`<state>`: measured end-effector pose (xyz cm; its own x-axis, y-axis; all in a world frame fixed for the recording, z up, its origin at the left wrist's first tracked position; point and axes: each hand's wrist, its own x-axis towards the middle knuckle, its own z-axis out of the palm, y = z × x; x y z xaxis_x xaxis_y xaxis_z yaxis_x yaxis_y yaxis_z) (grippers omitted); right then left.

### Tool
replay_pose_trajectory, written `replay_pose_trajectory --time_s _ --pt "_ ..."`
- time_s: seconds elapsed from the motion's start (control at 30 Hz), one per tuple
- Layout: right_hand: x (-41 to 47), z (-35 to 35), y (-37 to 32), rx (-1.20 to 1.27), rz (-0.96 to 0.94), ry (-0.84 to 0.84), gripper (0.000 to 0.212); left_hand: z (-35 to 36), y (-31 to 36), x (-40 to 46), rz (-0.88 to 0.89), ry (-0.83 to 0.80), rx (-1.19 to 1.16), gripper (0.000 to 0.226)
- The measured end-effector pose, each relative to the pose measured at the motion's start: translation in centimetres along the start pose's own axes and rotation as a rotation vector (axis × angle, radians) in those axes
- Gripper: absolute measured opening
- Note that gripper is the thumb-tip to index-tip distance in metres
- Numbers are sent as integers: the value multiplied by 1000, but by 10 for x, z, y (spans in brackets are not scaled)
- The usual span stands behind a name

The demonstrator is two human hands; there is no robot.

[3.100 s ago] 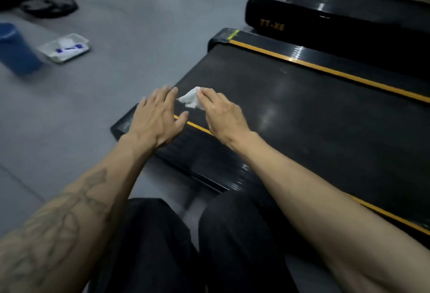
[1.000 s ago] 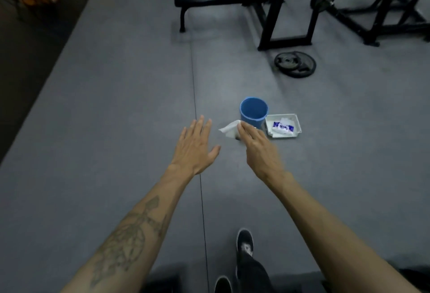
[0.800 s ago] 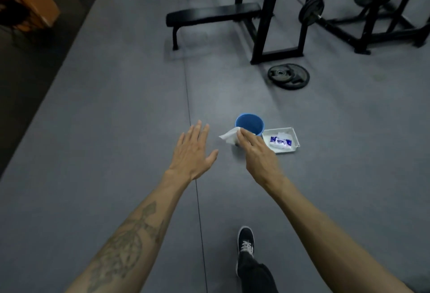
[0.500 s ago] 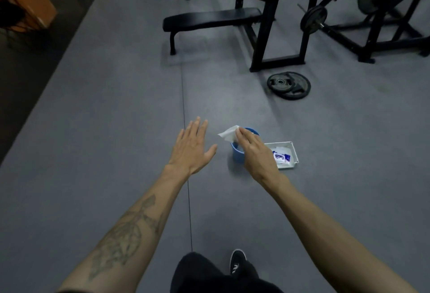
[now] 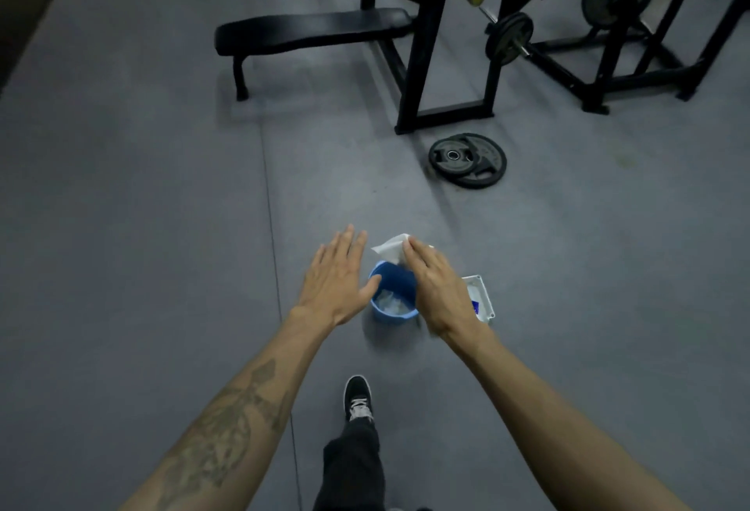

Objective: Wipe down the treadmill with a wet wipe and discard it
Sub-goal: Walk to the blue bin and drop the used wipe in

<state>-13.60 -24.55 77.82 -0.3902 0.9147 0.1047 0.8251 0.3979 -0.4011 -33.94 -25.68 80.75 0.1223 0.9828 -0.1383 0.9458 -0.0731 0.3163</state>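
Observation:
My right hand (image 5: 438,287) pinches a crumpled white wet wipe (image 5: 390,247) at the fingertips, held above the far rim of a small blue bin (image 5: 390,309) that stands on the grey floor. Pale crumpled wipes lie inside the bin. My left hand (image 5: 335,279) hovers flat with fingers spread just left of the bin, holding nothing. The treadmill is out of view.
A white tray (image 5: 483,293) with a blue-labelled wipe packet sits right of the bin, partly behind my right hand. A weight plate (image 5: 467,159) lies further back. A black bench (image 5: 312,30) and rack frames (image 5: 446,64) stand beyond. My shoe (image 5: 358,397) steps forward below.
I have turned away from the treadmill and walked up to the bin. Both hands now reach over it, and the wipe stays pinched in my right hand.

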Motion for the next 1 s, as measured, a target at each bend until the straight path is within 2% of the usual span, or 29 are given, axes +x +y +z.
replay_pose_trajectory --time_s 0.2,0.37,0.53,0.63,0.73,0.87,1.0 --pt "74 31 45 37 96 -20 82 15 -33 94 22 -49 20 84" --pt "102 84 94 61 143 -40 75 72 -51 148 -6 -149 9 82" --pt "114 179 155 83 165 -124 82 176 -69 194 -30 -226 -26 80" --pt "117 251 191 88 172 -196 78 253 -84 220 -46 -273 -33 81" --pt "123 330 229 103 149 -254 74 334 -110 245 -60 -310 -16 79" --pt "129 424 270 106 202 -339 79 430 -148 271 -62 -374 14 81" --pt "137 496 302 77 227 -467 79 496 -181 291 -74 -432 48 83"
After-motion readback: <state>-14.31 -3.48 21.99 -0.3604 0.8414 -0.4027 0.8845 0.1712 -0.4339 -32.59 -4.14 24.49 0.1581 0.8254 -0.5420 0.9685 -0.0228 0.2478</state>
